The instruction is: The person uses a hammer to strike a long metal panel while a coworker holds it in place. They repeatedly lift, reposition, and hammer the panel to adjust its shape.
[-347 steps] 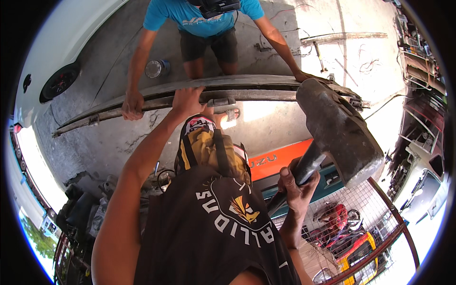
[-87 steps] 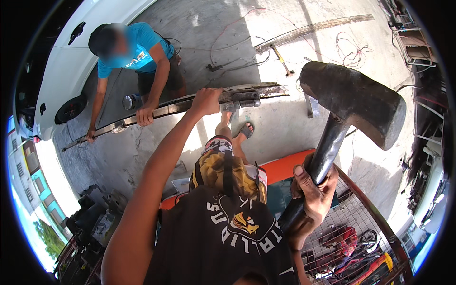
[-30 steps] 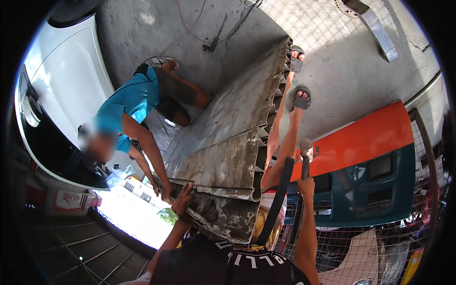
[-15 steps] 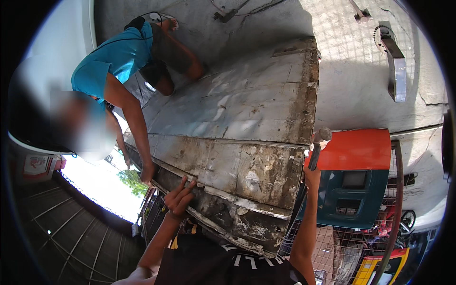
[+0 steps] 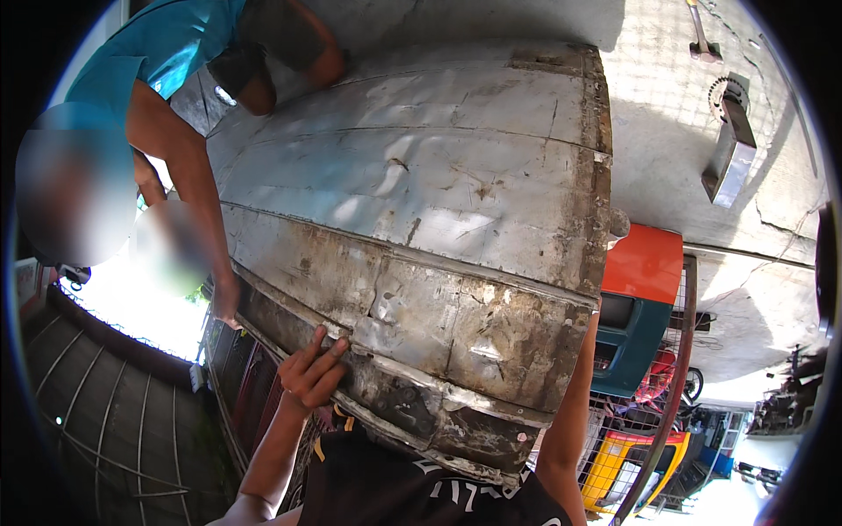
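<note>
A large, worn metal panel (image 5: 377, 188), grey with brown stains and peeling patches, slants across the middle. My left hand (image 5: 311, 373) grips its near ridged edge, with fingers laid over the lip. My right forearm (image 5: 570, 421) reaches up behind the panel's right edge, which hides most of that hand. Just beyond this edge shows the rounded head of a hammer (image 5: 619, 223); its handle, held in my right hand half a second ago, is hidden. At the left a co-worker in a blue shirt (image 5: 180, 44) kneels, one hand (image 5: 226, 302) on the panel's far left edge.
A red and dark green box-shaped body (image 5: 645, 263) stands right of the panel, next to a wire-mesh fence (image 5: 675, 377). On the concrete floor lie a long-handled hammer (image 5: 703, 48), a toothed ring (image 5: 728, 92) and a metal block (image 5: 732, 162). A yellow vehicle (image 5: 631, 465) is beyond the mesh.
The panel has tilted and come higher in view, now covering my right hand and most of the hammer. The co-worker appears farther left. My left hand stays at the near edge.
</note>
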The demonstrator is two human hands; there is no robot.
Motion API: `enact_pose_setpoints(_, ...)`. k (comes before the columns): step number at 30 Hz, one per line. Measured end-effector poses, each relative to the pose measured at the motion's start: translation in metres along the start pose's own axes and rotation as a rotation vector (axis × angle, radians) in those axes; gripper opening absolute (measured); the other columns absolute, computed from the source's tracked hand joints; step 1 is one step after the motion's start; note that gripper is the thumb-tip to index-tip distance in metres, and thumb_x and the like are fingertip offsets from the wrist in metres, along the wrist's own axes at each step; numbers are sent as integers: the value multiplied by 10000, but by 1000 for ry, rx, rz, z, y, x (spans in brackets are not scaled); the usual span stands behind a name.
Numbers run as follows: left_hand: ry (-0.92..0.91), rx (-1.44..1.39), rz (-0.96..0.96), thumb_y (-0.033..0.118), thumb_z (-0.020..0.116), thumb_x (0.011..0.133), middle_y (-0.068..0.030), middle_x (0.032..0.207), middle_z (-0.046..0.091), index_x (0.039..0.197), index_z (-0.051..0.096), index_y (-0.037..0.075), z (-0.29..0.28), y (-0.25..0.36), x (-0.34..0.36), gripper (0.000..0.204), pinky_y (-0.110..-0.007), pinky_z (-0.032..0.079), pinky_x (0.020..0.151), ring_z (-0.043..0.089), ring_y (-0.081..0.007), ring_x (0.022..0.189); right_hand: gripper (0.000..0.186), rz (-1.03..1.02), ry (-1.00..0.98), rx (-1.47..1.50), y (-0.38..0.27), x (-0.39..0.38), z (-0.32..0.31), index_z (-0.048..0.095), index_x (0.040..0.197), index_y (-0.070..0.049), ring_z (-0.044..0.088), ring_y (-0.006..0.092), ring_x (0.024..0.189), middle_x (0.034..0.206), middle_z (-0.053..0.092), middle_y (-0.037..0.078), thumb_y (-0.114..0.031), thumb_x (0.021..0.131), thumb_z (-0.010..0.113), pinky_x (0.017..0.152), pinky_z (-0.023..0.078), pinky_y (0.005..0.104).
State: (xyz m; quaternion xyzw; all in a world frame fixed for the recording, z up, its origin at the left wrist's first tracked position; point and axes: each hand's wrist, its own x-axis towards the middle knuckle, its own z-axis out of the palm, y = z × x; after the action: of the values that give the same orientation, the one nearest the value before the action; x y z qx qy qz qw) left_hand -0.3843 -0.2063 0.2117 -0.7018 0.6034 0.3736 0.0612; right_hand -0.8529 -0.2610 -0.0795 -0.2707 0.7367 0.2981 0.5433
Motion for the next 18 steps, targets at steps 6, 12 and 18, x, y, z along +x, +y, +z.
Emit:
enact_pose_setpoints(6,-35,-3,-5,77,693,827,-123,1180,776,804,614,103,-3,4,-2,87,-318,558,575,733,-384,1148,191,-208,56,136,40,21,-7,589,915,42,451,133,625,672,508,30,-134,889,657,582,406,345)
enact_pose_setpoints(12,-16,-43,-40,198,774,782,-145,1233,756,837,625,84,0,9,-1,195,-364,607,664,706,-396,1196,154,-143,-66,299,-18,-40,-18,580,854,-4,484,95,578,642,525,-11,-130,894,660,536,403,305)
enact_pose_setpoints(18,119,-141,-29,572,799,755,-163,1301,722,962,668,16,1,17,0,608,-450,610,899,659,-412,1259,107,-249,-91,420,-28,-154,-35,584,827,-27,538,106,469,591,552,13,-98,857,659,436,413,299)
